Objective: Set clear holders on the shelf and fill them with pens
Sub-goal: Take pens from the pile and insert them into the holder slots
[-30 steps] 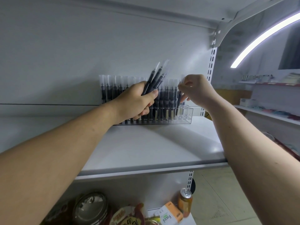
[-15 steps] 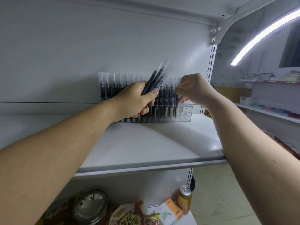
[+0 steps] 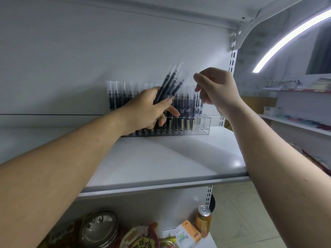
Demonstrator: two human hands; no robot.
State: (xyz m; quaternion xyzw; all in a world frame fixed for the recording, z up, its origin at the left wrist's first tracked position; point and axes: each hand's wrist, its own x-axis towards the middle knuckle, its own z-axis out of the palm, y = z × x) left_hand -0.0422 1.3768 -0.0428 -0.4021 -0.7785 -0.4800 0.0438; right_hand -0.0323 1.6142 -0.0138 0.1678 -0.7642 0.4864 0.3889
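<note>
The left hand [image 3: 148, 108] is gripping a bundle of pens [image 3: 170, 85], tilted up to the right. The right hand [image 3: 216, 88] is hovering beside them, fingers loosely curled and holding nothing. The clear holder [image 3: 202, 126] is standing along the shelf's [image 3: 161, 163] back edge, with its right end slots empty.

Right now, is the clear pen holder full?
Not full: the clear pen holder shows empty slots at its right end; the others hold pens.
</note>
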